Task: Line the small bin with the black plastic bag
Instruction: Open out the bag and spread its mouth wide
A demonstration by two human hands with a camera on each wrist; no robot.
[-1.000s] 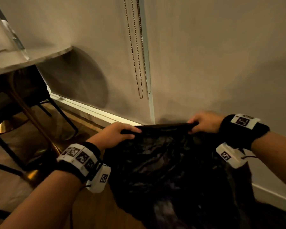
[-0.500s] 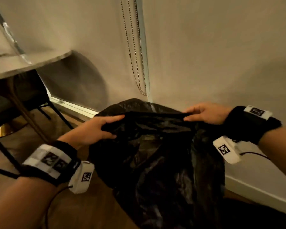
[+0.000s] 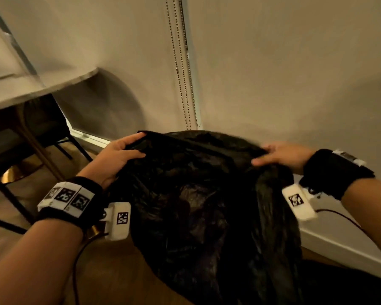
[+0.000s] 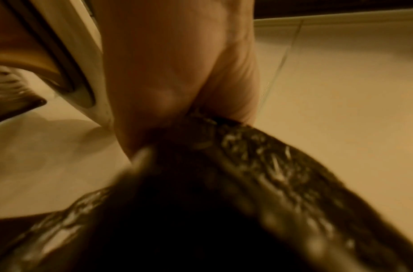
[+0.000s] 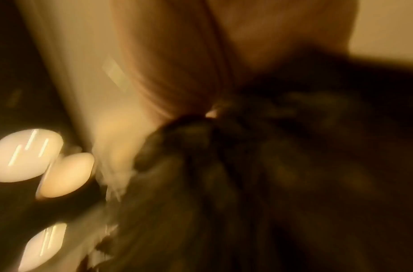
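I saw a beige wall (image 3: 273, 73) under dim warm light, bead chains (image 3: 183, 84) hanging against it, a pale tabletop (image 3: 37, 86) left of them, wood floor (image 3: 110, 267) below.

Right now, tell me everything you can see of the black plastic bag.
The black plastic bag is thin, glossy, crinkled film, dark enough to hide any print. It is held up in the air in front of the wall corner, its top edge stretched between both hands and billowed into a rounded hump, the body hanging down toward the wooden floor. The left hand pinches the left end of the edge; the right hand grips the right end. Its bottom runs out of view. No bin can be seen.
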